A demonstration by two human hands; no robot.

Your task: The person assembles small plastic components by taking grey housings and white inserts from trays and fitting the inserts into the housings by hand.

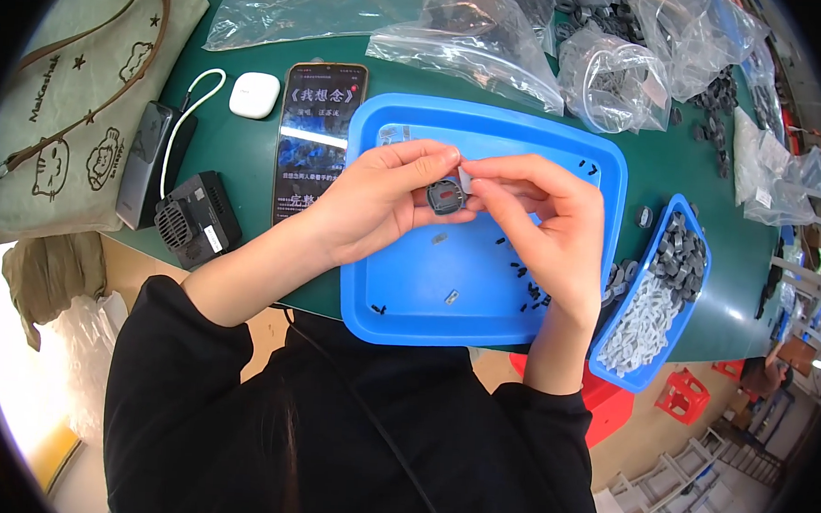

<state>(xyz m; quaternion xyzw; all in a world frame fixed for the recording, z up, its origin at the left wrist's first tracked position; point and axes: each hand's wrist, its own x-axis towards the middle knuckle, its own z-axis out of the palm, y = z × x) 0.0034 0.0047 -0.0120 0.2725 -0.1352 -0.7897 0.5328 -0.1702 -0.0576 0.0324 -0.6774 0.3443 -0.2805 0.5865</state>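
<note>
Hovering over the large blue tray [395, 279], the dark round part [445, 197] sits firm in the left hand [377, 188], thumb and fingers closed about it! Up at its far edge, the right hand [558, 222] pinches a small pale-grey piece [465, 179], fingertips together. Tiny black bits [527, 274] dot the tray's right side; farther right, a narrow tray [628, 383] brims with grey and whitish parts [646, 326]. Left, a phone [312, 145] glows!
</note>
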